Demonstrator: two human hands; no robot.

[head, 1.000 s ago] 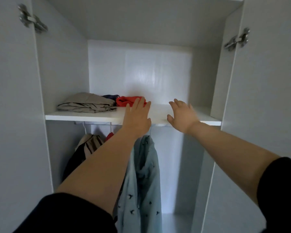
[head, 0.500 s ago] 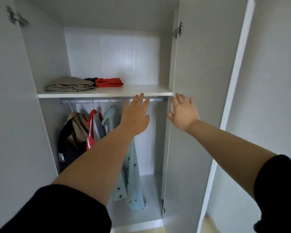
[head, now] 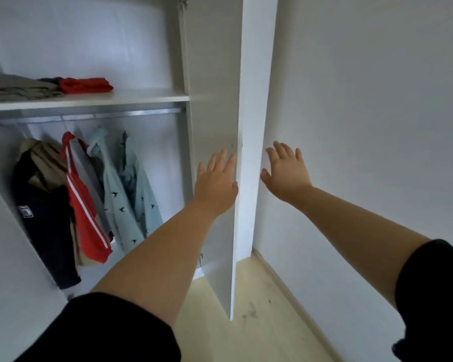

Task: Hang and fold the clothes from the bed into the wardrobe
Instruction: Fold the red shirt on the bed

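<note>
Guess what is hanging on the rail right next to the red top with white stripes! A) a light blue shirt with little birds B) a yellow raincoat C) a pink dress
A: the light blue shirt with small dark birds hangs beside the red top.

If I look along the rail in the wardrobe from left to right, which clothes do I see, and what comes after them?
Dark navy garment → red garment with white stripes → light blue shirt with little birds → open wardrobe door → left hand → right hand → white wall.
</note>
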